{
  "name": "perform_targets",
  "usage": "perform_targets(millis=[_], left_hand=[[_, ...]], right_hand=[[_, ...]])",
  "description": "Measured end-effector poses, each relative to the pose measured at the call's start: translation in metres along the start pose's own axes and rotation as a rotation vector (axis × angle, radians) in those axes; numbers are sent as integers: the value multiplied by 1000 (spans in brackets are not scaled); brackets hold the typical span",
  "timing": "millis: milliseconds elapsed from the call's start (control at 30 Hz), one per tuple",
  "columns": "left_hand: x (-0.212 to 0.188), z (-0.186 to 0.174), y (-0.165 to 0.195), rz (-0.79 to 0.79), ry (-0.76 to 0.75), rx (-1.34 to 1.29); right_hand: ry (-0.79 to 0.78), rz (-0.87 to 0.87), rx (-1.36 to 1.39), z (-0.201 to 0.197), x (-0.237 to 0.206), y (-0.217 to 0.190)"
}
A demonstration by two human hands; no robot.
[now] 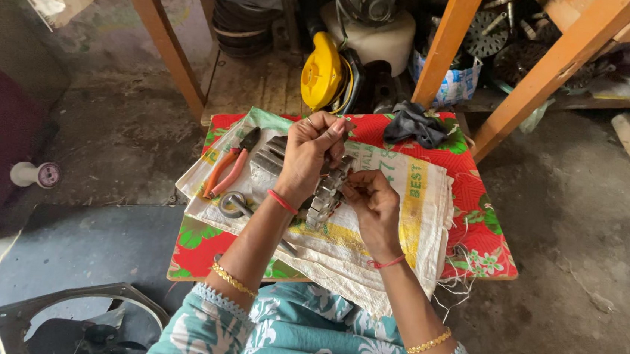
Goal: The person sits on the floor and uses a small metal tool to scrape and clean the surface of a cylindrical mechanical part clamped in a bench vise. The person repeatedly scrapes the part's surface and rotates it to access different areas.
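Head view: left hand [307, 158] grips the toothed metal stator core [326, 193] from above — right hand [372, 208] pinches its right edge.

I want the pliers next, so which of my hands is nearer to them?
Left. The left hand grips the metal part just right of the pliers; the right hand is farther right, beyond that part.

Both hands [341, 175] grip toothed metal ring [327, 189] above white sack [401, 221]; pliers [227, 164] beside.

Low table [188, 264] with red floral cloth [486, 235], white woven sack [416, 230] on top, pliers [227, 168], dark rag [415, 123]
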State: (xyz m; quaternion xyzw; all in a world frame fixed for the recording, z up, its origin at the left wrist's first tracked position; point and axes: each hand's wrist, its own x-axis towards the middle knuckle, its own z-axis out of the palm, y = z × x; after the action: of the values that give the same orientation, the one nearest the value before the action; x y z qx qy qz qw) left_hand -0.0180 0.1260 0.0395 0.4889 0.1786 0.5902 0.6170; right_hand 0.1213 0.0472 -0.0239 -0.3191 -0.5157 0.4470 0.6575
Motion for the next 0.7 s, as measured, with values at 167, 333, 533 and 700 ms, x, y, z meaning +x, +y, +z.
perform_targets(millis=[167,333,533,700], left_hand=[[4,-14,1,-46,17,36],[-8,-24,-4,-47,81,43],[-18,-26,-13,-91,131,151],[-16,-23,-15,22,181,484]], right_hand=[[23,-5,-129,3,0,-4],[65,-11,-191,-1,-6,-6],[44,53,-67,-11,-4,-6],[109,115,150,-19,-6,3]])
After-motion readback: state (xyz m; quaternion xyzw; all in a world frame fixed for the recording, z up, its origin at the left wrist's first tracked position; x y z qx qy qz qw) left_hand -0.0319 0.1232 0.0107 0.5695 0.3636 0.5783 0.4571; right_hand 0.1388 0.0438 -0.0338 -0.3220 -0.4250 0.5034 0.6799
